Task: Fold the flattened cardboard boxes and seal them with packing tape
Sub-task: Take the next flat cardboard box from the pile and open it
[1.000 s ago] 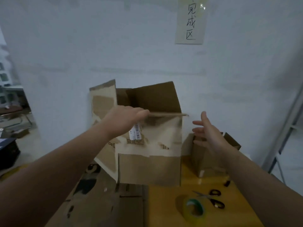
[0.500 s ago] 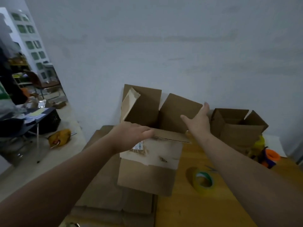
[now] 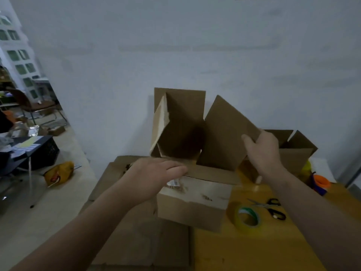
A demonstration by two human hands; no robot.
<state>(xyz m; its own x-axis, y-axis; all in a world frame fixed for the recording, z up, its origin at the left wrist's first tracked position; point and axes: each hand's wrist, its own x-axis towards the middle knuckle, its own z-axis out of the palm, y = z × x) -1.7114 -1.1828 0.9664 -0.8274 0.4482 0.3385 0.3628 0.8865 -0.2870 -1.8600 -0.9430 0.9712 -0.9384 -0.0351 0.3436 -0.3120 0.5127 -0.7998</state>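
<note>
At the lower left of centre lies a stack of flattened cardboard boxes [image 3: 136,241], with the open cardboard box [image 3: 191,212] standing on its right-hand end, at the middle of the frame; the left hand [image 3: 156,173] stays with straight fingers pressing the near flap [image 3: 213,173] down over the opening, as it did a second ago; the left flap [image 3: 159,124] and far flap [image 3: 183,106] stand up; the right flap [image 3: 224,133] leans outward, and the right hand [image 3: 261,151], which only lay flat against its edge half a second ago, now grips that edge, thumb on the inner face; so folding this flap inward looks to be the step in hand, with taping still ahead; the packing tape roll [image 3: 247,219] and scissors [image 3: 271,208] lie untouched on the yellow table [image 3: 244,251] at lower right.
</note>
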